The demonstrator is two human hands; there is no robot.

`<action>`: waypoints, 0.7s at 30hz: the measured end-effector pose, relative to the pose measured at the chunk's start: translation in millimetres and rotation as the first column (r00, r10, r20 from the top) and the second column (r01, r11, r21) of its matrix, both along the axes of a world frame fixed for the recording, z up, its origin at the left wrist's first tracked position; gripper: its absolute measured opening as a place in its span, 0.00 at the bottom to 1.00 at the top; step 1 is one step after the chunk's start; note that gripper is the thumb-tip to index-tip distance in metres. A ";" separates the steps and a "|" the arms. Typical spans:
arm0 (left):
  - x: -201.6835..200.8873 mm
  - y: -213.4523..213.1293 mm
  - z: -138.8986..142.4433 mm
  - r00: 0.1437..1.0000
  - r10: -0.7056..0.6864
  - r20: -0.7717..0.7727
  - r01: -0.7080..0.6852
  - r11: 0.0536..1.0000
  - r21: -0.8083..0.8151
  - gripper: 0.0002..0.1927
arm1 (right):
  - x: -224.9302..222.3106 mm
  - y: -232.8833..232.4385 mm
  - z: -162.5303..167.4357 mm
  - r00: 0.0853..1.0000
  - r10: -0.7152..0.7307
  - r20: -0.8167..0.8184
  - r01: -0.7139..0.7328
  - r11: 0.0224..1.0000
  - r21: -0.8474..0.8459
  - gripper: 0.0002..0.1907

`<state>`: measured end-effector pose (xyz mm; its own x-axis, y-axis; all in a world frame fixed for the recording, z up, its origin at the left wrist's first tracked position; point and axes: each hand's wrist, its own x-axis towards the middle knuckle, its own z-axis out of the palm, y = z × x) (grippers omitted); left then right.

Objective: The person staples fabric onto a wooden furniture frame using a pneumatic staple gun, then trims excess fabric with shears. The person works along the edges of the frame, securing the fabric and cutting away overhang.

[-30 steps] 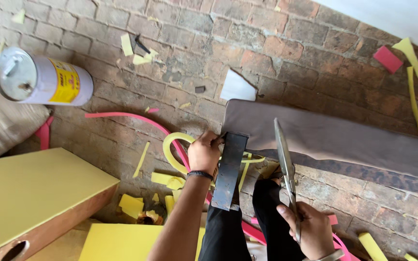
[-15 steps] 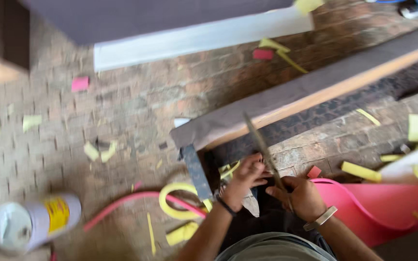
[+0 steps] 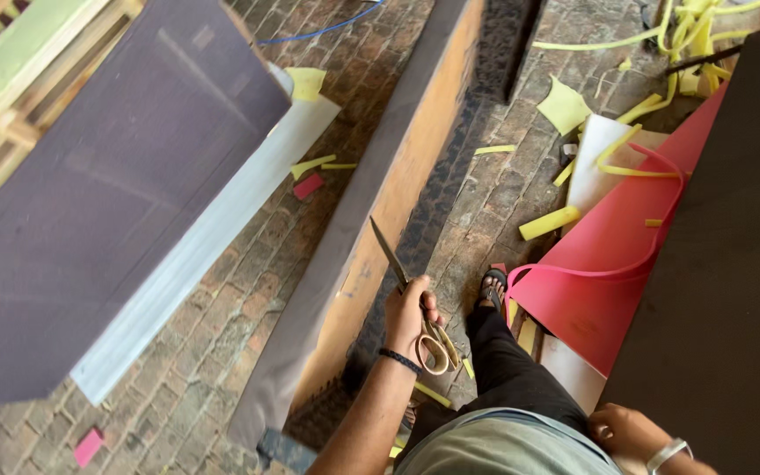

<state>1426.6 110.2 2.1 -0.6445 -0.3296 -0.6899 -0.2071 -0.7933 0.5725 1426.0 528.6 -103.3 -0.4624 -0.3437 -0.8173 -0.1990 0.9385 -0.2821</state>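
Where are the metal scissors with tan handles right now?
In the head view, the metal scissors are low at centre in the left hand, blades up beside the long foam-covered board.

The long steel-bladed scissors look smooth and dully shiny, with tan plastic handles. The pink foam sheet is matt and soft-looking. The reddish brick floor is rough and dusty.

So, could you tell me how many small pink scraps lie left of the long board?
2: one pink scrap beside the yellow strips, another at bottom left; more may be hidden.
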 end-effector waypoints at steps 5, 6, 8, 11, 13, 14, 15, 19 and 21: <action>-129.2 27.7 19.1 0.983 -0.184 0.021 0.185 0.969 -0.161 0.08 | -43.1 13.4 -24.1 0.976 -0.164 -0.144 0.173 0.984 0.050 0.15; -156.4 33.8 23.5 0.975 -0.220 0.034 0.223 0.959 -0.175 0.08 | -63.1 15.1 -21.9 0.983 -0.139 -0.123 0.150 0.985 0.082 0.15; -204.5 43.8 30.8 0.956 -0.292 0.019 0.290 0.934 -0.208 0.10 | -98.6 25.7 -12.0 0.994 -0.095 -0.063 0.103 0.985 0.138 0.16; -276.9 57.8 39.5 0.932 -0.361 -0.009 0.345 0.898 -0.271 0.09 | -147.4 34.6 -0.2 0.997 -0.073 -0.029 0.077 0.981 0.178 0.17; -314.9 69.0 39.6 0.921 -0.389 -0.017 0.368 0.884 -0.288 0.09 | -185.8 29.7 -1.1 0.994 -0.076 -0.077 0.090 0.978 0.187 0.18; -331.3 71.8 39.0 0.911 -0.411 -0.029 0.386 0.875 -0.291 0.10 | -201.5 24.0 -1.9 0.990 -0.091 -0.109 0.110 0.977 0.183 0.18; -352.9 72.9 39.3 0.899 -0.434 -0.052 0.401 0.866 -0.299 0.11 | -219.2 19.9 -0.1 0.972 -0.123 -0.202 0.153 0.978 0.142 0.18; -423.4 75.1 39.4 0.896 -0.444 -0.006 0.422 0.855 -0.301 0.09 | -289.4 21.0 24.7 0.897 -0.416 -0.153 0.426 0.904 0.039 0.17; -466.4 68.9 32.0 0.897 -0.438 0.059 0.433 0.845 -0.314 0.09 | -333.2 48.7 43.6 0.767 -0.627 -0.137 0.630 0.776 -0.024 0.17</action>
<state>960.2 179.1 34.1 -0.7815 -0.2079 -0.5883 -0.4792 -0.4039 0.7793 1092.8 577.3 -59.8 -0.6706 0.0791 -0.7376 0.4048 0.8722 -0.2745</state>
